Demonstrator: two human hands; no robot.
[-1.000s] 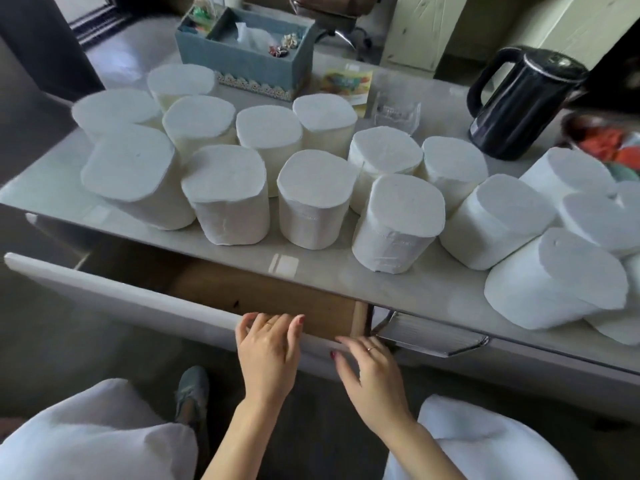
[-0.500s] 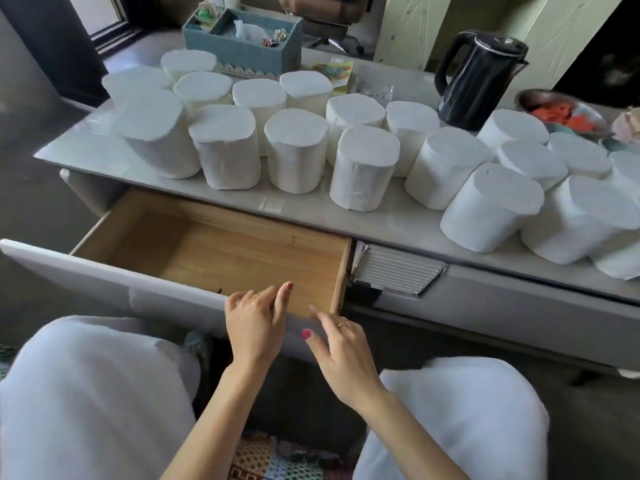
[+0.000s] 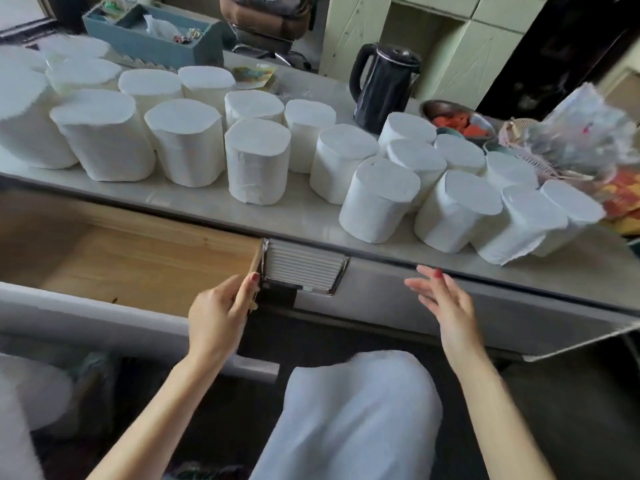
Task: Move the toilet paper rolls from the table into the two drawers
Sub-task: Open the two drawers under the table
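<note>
— Wooden left drawer [image 3: 138, 261] stands pulled out; we note our left hand [image 3: 221, 310] curled over its right front corner, fingers gripping the side wall, thumb on top.

— And our right hand [image 3: 441, 299]?

— Fingers spread and slack, holding nothing, palm hovering before the shut right drawer [image 3: 450, 317]. Toilet paper rolls [image 3: 258, 161] all stand on the table [image 3: 304, 216] above.

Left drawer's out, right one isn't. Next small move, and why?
Probably the right hand hooks the closed right drawer's top edge and pulls. It hovers open just in front; the left hand grips the open, empty left drawer.
</note>
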